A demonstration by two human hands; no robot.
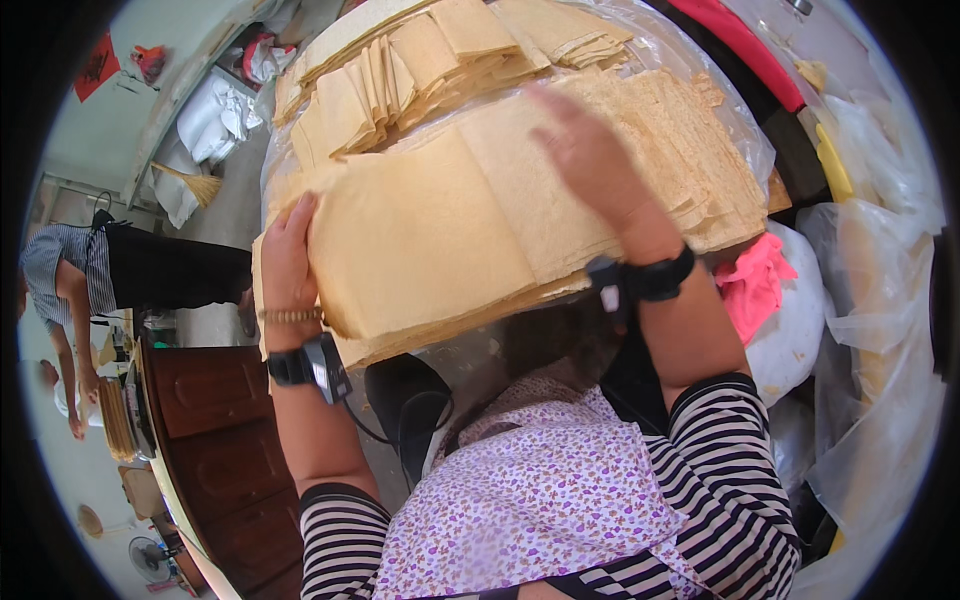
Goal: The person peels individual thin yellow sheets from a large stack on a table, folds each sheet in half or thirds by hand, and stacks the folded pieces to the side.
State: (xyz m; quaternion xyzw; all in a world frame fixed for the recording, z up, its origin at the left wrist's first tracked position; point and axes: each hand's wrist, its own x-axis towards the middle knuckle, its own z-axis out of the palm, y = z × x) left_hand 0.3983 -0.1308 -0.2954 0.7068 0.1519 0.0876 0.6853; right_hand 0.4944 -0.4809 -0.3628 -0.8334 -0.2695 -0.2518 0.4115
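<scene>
A smooth tan sheet [420, 235], thin and pliable, lies across the front of a wide stack of similar sheets [690, 170]. My left hand [288, 255] grips its left edge, where the sheet curls up a little. Over the right part of the stack is my right hand [585, 150], blurred, with fingers stretched out and nothing in them. I cannot tell whether it touches the sheets below. Each wrist carries a black strap with a small device, and beads circle the left wrist.
Folded tan sheets [370, 95] stand in piles at the far side, on clear plastic. To the right are a pink cloth [757, 285] on a white bag and hanging clear plastic [870, 330]. At left are a dark wooden cabinet [215, 390] and another person [75, 270] bending over a tan stack.
</scene>
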